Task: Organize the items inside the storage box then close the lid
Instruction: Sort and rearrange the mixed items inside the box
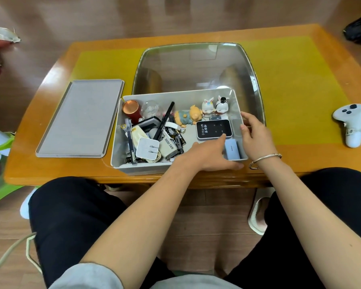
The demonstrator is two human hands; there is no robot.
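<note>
Both our hands are at the right end of the storage box (pixel 121 142): our left hand (pixel 212 156) reaches in with fingers nearly straight, a fingertip touching the black Wi-Fi device (pixel 214 129), and our right hand (pixel 255 135) rests loosely curled on the right rim, perhaps gripping it. The box stands on the table (pixel 300 90) with its long axis left to right, its lid (pixel 79 118) flat just beside its left end.

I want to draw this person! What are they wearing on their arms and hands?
Both forearms are bare, with no gloves. The right hand has a thin silver bangle round its wrist. The left hand wears nothing, but a pushed-up grey sleeve shows high on that arm.
</note>
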